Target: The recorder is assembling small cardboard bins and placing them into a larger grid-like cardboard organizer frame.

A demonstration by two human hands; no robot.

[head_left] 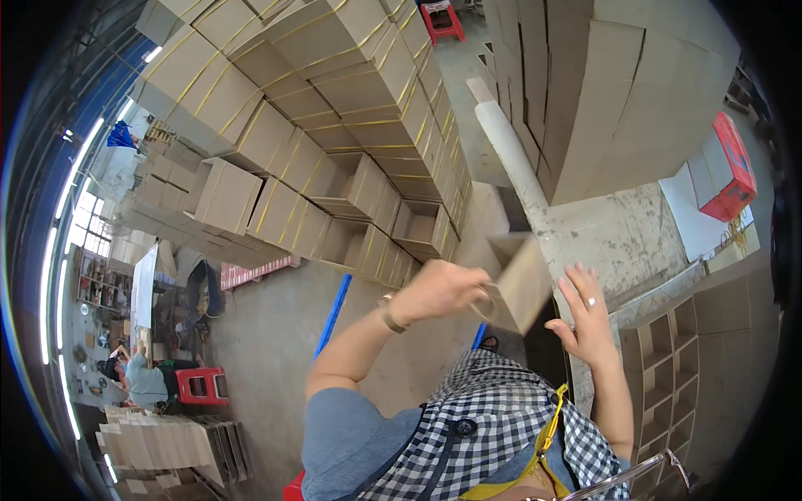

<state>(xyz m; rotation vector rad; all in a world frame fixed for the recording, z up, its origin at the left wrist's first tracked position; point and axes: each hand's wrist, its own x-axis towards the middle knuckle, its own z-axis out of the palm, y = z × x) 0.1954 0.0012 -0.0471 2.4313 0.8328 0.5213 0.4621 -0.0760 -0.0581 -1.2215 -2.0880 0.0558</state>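
In front of my apron hangs a small tan open box (525, 288), tilted and smeared by motion. My left hand (447, 288) is closed at its left side, wearing a band at the wrist. By those fingertips shows a tan loop-shaped piece (483, 309); whether it belongs to the box is too blurred to tell. My right hand (585, 317), with a ring on one finger, is open just right of the box, fingers spread and apparently apart from it.
Tall stacks of tan boxes with yellow straps (334, 108) rise ahead on the left. A worn work surface (601, 242) lies right, bearing large tan panels or boxes (601, 100) and a red-and-white box (725, 171). A compartmented tan unit (668, 367) stands lower right. Another person (146, 380) is far left, near a red stool (200, 386).
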